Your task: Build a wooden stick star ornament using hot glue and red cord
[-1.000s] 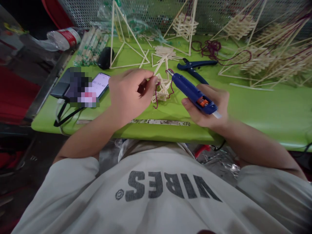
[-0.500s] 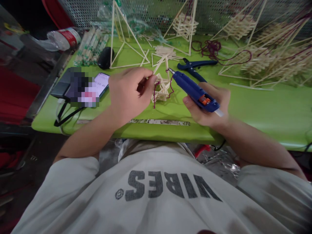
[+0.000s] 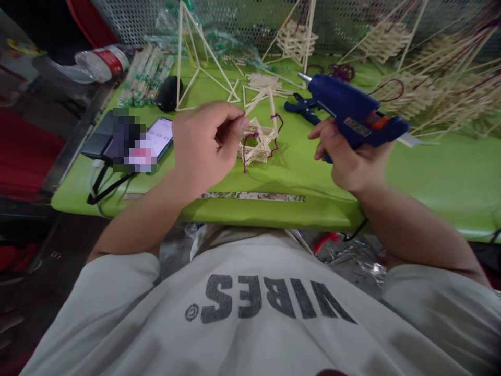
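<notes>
My left hand (image 3: pixel 209 146) pinches the end of a thin wooden stick (image 3: pixel 256 100) above the green table (image 3: pixel 426 177). That stick meets another one at a peak, with purple string (image 3: pixel 278 122) tied on the right-hand stick. Just below lies a small lattice of stacked sticks (image 3: pixel 256 149), with string hanging from it. Raised at the right, my right hand (image 3: pixel 348 154) is wrapped round a blue glue gun (image 3: pixel 346 102). The gun's metal nozzle points up and left, apart from the sticks.
Blue pliers (image 3: pixel 303 107) lie behind the lattice. Stick frames (image 3: pixel 203 68) and bundled sticks (image 3: pixel 144 73) stand along the back. At the left are a phone (image 3: pixel 156 138), a black mouse (image 3: pixel 169 94) and a plastic bottle (image 3: pixel 104 62). A flat strip (image 3: pixel 254 196) lies near the front edge.
My right hand has drawn the glue gun right and upward, away from the stick and string. My left hand keeps its pinch with barely any movement.
</notes>
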A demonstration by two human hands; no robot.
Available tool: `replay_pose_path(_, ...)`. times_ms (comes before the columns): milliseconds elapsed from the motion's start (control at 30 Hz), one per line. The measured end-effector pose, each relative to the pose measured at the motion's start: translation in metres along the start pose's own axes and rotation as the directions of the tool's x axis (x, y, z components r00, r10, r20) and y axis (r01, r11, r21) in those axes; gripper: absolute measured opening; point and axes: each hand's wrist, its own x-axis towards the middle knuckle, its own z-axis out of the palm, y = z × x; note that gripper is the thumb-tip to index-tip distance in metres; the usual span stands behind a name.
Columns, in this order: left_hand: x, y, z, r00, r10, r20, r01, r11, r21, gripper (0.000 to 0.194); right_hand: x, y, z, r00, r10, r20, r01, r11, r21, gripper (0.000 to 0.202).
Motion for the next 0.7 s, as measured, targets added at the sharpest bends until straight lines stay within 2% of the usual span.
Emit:
replay_pose_path(67, 0.000, -0.001, 0.000, 1.000, -0.002, 0.031, 0.004, 0.999, -0.036, 0.038, 0.005, -0.006, 0.001, 0.992, 0.071, -0.103, -0.060, 0.993, 0.102, 0.051)
replay_pose_path(100, 0.000, -0.001, -0.001, 0.999, -0.007, 0.052, 0.010, 0.998, -0.059, 0.038, 0.007, -0.009, 0.001, 0.989, 0.099, -0.114, -0.083, 0.987, 0.136, 0.053)
replay_pose_path(233, -0.002, 0.004, -0.005, 0.992, -0.010, 0.125, 0.026, 0.992, -0.127, 0.037, 0.010, -0.010, 0.000, 0.992, 0.128, -0.013, -0.126, 0.985, 0.119, 0.057)
replay_pose_path(467, -0.005, 0.009, -0.010, 0.982, 0.031, 0.188, 0.025, 0.958, -0.286, 0.041, -0.001, -0.009, 0.000, 0.985, 0.112, 0.129, -0.123, 0.989, 0.081, 0.059)
replay_pose_path(633, -0.005, 0.007, -0.011, 0.979, 0.015, 0.204, 0.055, 0.941, -0.334, 0.042, -0.002, -0.018, 0.002, 0.981, 0.181, 0.068, -0.188, 0.972, 0.139, 0.058)
replay_pose_path(700, -0.006, 0.008, -0.010, 0.980, 0.010, 0.200, 0.056, 0.945, -0.323, 0.042, -0.002, -0.018, 0.003, 0.985, 0.169, 0.029, -0.172, 0.976, 0.131, 0.055)
